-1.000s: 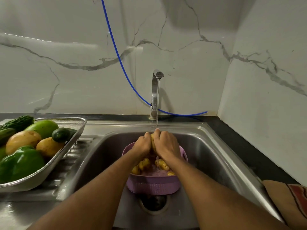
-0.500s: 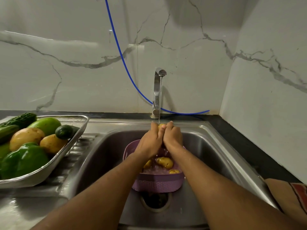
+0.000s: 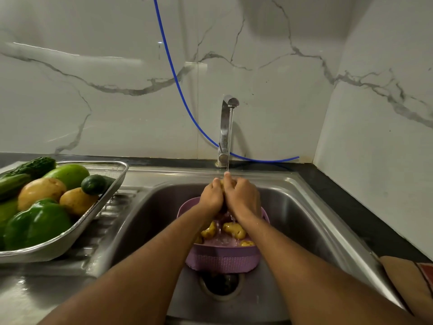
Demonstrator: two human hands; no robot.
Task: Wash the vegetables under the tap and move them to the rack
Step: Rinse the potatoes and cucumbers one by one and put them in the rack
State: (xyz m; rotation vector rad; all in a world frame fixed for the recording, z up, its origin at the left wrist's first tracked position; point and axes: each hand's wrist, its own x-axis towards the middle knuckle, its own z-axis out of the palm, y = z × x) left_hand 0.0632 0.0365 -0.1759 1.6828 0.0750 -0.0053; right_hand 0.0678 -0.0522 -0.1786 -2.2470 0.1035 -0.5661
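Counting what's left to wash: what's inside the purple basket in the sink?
Several yellow-brown pieces lie wet in the purple basket. The left hand, right hand and forearms cover the rest, so no full count.

Open sink (image 3: 293, 207) right of colander (image 3: 222, 260) (tap (image 3: 226, 127) behind)

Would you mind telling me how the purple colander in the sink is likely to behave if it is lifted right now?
The purple colander would probably feel heavier than it looks, as it holds several potatoes. It is likely to drip, with the tap running into it. Its plastic wall may be slippery when wet.
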